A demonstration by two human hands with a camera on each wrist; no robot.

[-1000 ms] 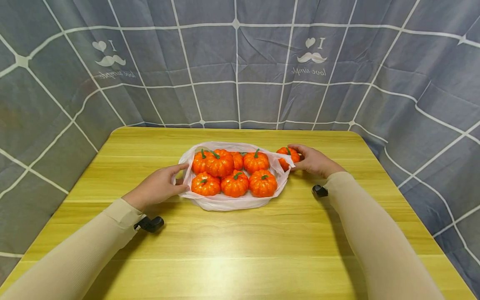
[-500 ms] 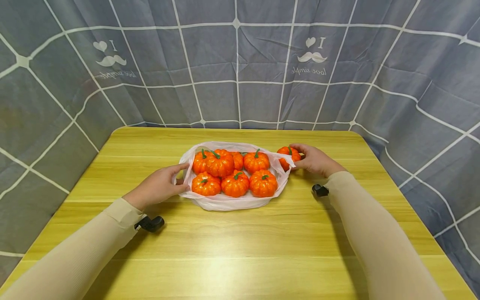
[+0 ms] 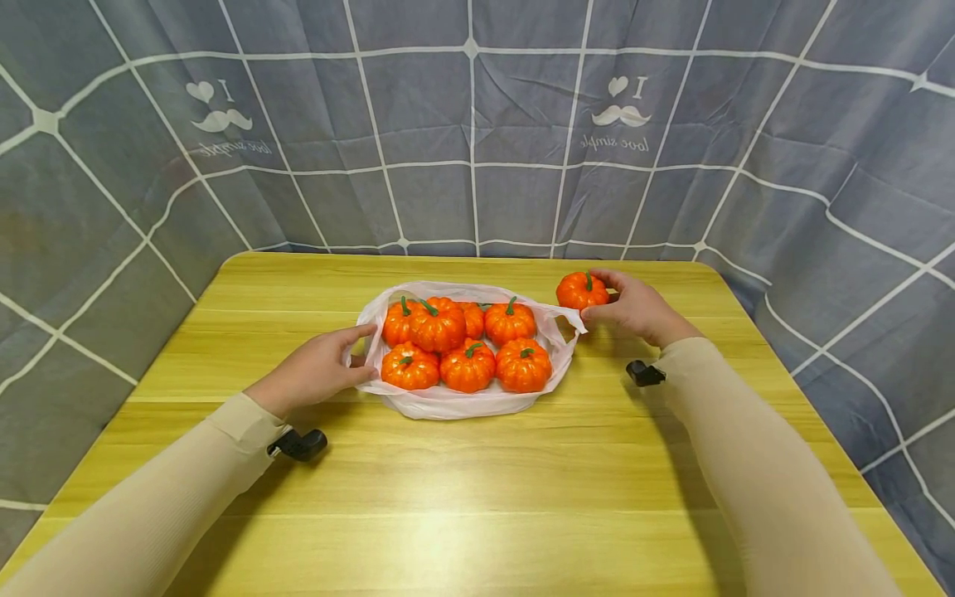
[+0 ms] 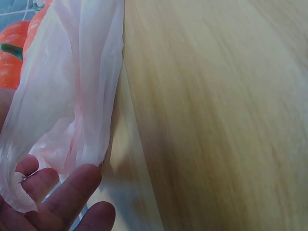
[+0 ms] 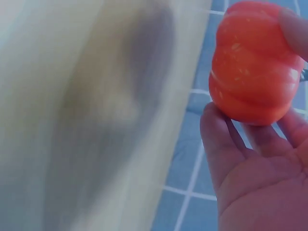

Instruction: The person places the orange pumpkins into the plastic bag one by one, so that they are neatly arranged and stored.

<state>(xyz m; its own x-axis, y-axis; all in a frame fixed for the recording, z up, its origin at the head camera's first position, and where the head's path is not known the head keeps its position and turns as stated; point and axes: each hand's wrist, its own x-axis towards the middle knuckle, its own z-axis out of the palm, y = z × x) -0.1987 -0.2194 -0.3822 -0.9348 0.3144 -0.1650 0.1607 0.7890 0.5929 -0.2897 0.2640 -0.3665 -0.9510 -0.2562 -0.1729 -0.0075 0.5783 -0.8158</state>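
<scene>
A thin white plastic bag (image 3: 455,406) lies with its mouth spread wide on the wooden table, several small orange pumpkins (image 3: 467,366) with green stems inside it. At the bag's left end my left hand (image 3: 317,369) holds its edge, the handle loop (image 4: 19,192) running between thumb and fingers in the left wrist view. Beyond the bag's right end, my right hand (image 3: 634,307) grips a single pumpkin (image 3: 582,291) between thumb and fingers. The right wrist view shows this pumpkin (image 5: 255,62) from the side, raised over the table, its shadow on the wood.
The wooden table (image 3: 448,489) has a rounded far edge. A grey-blue curtain (image 3: 515,199) with white grid lines hangs behind it and on both sides. The bag's right handle (image 3: 570,319) sticks out just below the held pumpkin. Each sleeve carries a black wrist device (image 3: 298,446).
My right hand has lifted the pumpkin from behind the bag's right handle, up and slightly to the right. The left hand and the bag have stayed where they were.
</scene>
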